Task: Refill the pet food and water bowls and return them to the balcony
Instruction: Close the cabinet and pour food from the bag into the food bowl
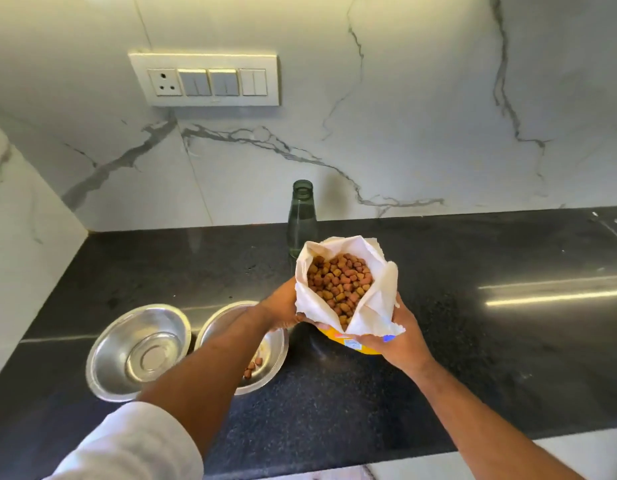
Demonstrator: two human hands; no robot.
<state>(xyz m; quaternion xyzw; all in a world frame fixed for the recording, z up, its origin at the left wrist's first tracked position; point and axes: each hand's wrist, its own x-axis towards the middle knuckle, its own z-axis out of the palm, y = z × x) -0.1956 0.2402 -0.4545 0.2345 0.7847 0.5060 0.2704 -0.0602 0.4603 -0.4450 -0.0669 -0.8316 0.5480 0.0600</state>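
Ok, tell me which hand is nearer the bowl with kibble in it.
Left. The left hand grips the food bag just above that bowl; the right hand grips the bag's far side.

No legible text anywhere; small printed label on yellow food bag (355, 344), lower centre, too blurred to read.

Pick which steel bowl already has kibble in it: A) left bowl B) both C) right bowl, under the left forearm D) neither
C: a few brown kibble pieces lie in the right bowl, while the left bowl shows only bare steel.
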